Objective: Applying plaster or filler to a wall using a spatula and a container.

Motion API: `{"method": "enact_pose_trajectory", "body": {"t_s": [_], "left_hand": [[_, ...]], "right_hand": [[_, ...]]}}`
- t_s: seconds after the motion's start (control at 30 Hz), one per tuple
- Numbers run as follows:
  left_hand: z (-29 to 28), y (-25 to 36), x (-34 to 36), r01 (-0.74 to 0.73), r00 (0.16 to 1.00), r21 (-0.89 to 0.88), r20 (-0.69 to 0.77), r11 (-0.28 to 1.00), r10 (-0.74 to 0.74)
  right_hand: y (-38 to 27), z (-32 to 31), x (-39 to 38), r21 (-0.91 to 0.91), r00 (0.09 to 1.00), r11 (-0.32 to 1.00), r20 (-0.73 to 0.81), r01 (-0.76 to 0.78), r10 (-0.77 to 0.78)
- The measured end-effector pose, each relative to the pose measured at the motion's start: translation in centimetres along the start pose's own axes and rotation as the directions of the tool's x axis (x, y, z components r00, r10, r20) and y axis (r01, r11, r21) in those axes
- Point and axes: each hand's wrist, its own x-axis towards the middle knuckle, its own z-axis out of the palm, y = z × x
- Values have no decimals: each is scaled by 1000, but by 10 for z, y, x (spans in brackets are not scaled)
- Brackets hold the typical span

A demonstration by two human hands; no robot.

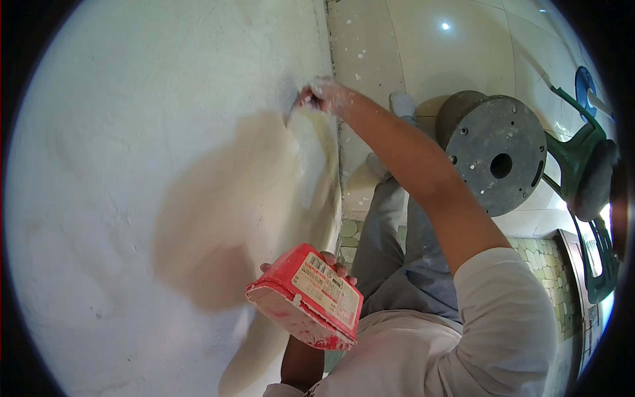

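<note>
In my left hand [341,269] is a red plastic tub [317,294] with a printed label on its side. The fingers wrap over its far edge, and whitish putty is smeared on its rim and inside. Farther forward, my right hand [324,96] is closed, with pale putty on its skin. It holds a putty knife [290,114], seen nearly edge-on against the white wall [165,99]; its handle is mostly hidden in the fist. Damp-looking patches and my shadow lie on the wall near the blade.
A grey cable spool [499,142] with a centre hole stands to the right of my legs. Beyond it is a green plastic chair [574,149] with a dark round object on it. Paint-spotted tiles [364,53] cover the floor beside the wall. A blue round object [585,86] lies far right.
</note>
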Motion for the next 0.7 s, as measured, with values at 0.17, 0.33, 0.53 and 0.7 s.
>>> {"method": "enact_pose_trajectory", "body": {"t_s": [0.17,0.33,0.53,0.7], "left_hand": [[-12,-1,-6,6,1000,-186,-17,983,-9],[-10,1,-10,22,999,-182,-23,983,-26],[-13,2,-16,13,999,-89,31,996,-11],[-15,4,-26,-8,999,-13,33,1000,9]], "right_hand": [[-53,22,-41,-57,980,983,-89,176,-180],[-24,-2,-79,-281,975,935,16,218,-222],[124,-26,-31,-519,961,843,-275,-145,-4],[101,-5,27,-785,749,196,436,587,-498]]}}
